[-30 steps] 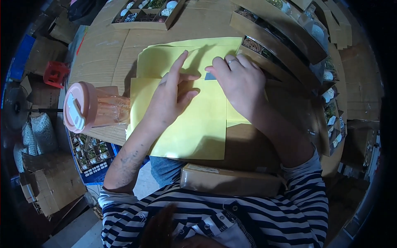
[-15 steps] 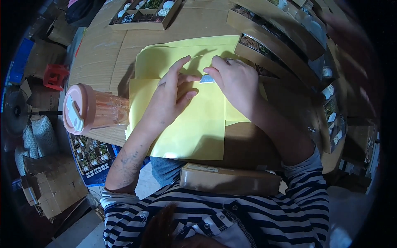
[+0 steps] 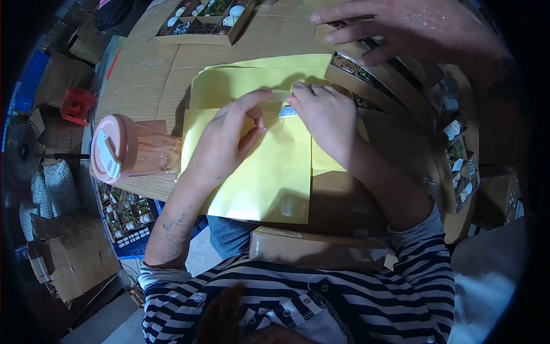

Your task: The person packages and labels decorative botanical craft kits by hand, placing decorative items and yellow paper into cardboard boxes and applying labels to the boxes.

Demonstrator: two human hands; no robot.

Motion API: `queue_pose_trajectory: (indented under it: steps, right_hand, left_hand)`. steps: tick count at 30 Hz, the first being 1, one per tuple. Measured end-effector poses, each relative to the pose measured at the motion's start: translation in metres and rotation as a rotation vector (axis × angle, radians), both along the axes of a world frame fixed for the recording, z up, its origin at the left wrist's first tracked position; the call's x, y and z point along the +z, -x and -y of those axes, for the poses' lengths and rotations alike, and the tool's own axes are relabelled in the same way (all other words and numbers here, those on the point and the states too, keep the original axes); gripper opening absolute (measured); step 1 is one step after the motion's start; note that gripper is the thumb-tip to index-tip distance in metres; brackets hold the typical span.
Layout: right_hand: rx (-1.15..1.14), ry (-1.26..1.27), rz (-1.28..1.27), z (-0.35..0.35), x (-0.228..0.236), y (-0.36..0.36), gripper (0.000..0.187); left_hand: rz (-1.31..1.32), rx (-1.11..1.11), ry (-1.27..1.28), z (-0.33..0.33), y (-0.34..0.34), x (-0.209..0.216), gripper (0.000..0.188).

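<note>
Yellow paper sheets (image 3: 252,183) lie overlapping before me on the cardboard-covered table. A short, pale, see-through strip that looks like clear tape (image 3: 281,95) spans the gap between my fingertips, above the paper. My left hand (image 3: 226,135) has its index fingertip at the strip's left end, with the thumb bent and apart. My right hand (image 3: 326,114) pinches the strip's right end between thumb and fingers. Just below the strip sits a small blue-and-white piece (image 3: 288,110), partly covered by my right hand; its kind is unclear.
A cup with a pink lid (image 3: 117,149) lies left of the paper. Divided boxes (image 3: 200,39) of stones and moss stand at the back, with more boxes (image 3: 366,80) at right. Another person's hand (image 3: 395,28) reaches over those. A long brown box (image 3: 315,249) is near my lap.
The pale strip now shows stretched between my hands. My left index finger has moved up and closer to my right hand. Another person's hand has come in at the upper right.
</note>
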State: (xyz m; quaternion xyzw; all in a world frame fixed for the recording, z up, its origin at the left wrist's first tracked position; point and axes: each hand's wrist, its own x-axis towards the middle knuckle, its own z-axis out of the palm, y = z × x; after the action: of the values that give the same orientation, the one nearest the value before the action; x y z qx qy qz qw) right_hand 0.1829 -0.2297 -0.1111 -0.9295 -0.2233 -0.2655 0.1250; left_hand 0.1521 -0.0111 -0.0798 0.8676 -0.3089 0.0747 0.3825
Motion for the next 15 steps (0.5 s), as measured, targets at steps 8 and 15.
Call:
queue_pose_trajectory:
  steps: [8,15]
  right_hand:
    - [0.077,-0.084,0.004,0.008,-0.004,-0.003,0.021]
    - [-0.028,0.020,-0.043,0.000,-0.009,-0.007,0.023]
  left_hand:
    - [-0.989,-0.265,0.529,0.029,0.058,0.082,0.101]
    - [-0.880,-0.394,0.128,0.057,0.087,0.069,0.089]
